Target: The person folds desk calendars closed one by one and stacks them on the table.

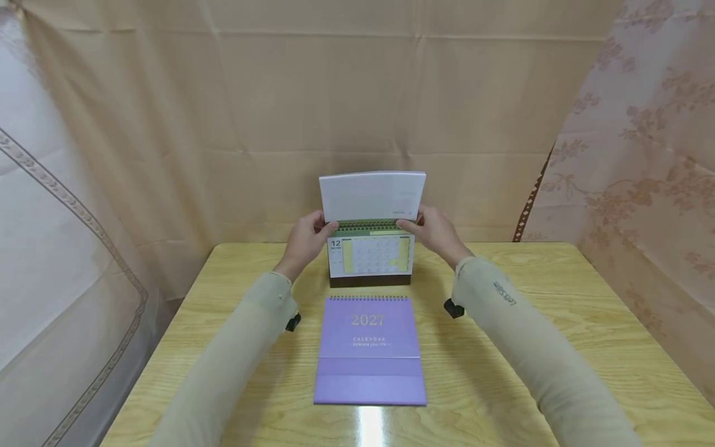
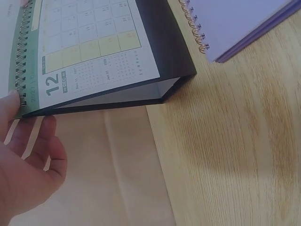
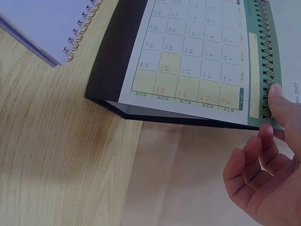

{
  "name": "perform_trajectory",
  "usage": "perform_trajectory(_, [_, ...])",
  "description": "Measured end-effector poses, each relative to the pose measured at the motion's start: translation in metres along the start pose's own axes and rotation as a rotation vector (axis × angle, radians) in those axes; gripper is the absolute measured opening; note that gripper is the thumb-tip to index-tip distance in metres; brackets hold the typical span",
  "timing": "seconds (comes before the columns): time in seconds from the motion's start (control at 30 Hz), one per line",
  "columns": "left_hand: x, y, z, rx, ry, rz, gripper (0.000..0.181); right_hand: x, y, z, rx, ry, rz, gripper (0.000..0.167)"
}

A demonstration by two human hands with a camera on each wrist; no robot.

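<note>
The left hand (image 1: 306,241) and the right hand (image 1: 438,233) grip the calendar (image 1: 371,254) by the two ends of its coil (image 1: 365,225), thumbs in front and some fingers behind. The calendar is upright near the far edge of the counter (image 1: 480,385); whether its dark base (image 1: 370,282) bears fully on the wood is hard to tell. Above the coil a block of pages (image 1: 371,195) stands raised, while the December page faces front below. To handle it well, I would keep both thumbs level and pinch lightly, so the coil stays straight and no sheet catches in its rings. The pages should swing freely, with fingertips off their holes, and the base should stay spread and square. Nearer the person, the purple calendar (image 1: 368,366) lies flat, coil end towards the upright one, so low movements need care there. Behind hangs a tan curtain (image 1: 307,93).
</note>
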State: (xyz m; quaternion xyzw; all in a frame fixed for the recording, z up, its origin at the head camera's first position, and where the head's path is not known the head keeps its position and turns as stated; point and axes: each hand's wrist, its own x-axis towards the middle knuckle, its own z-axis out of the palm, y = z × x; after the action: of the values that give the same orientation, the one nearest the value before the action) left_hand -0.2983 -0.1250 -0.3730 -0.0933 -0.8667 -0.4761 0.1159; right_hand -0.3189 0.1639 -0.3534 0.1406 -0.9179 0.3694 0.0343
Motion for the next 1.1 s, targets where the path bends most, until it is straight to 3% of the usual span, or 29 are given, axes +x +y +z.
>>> perform_trajectory(0.17, [0.000, -0.004, 0.002, 0.003, 0.011, 0.022, 0.022, -0.001, 0.003, 0.001, -0.017, 0.006, -0.032, 0.040])
perform_trajectory(0.57, [-0.004, -0.002, 0.006, 0.010, 0.049, 0.046, 0.024, -0.002, 0.006, 0.000, 0.000, 0.014, -0.018, 0.042])
perform_trajectory(0.87, [-0.008, -0.006, 0.007, -0.005, 0.066, 0.079, 0.028, -0.007, 0.013, 0.006, -0.038, 0.085, -0.046, 0.042])
perform_trajectory(1.1, [-0.009, -0.008, 0.008, 0.041, 0.071, 0.102, 0.028, -0.010, 0.016, 0.009, -0.041, 0.118, -0.083, 0.039])
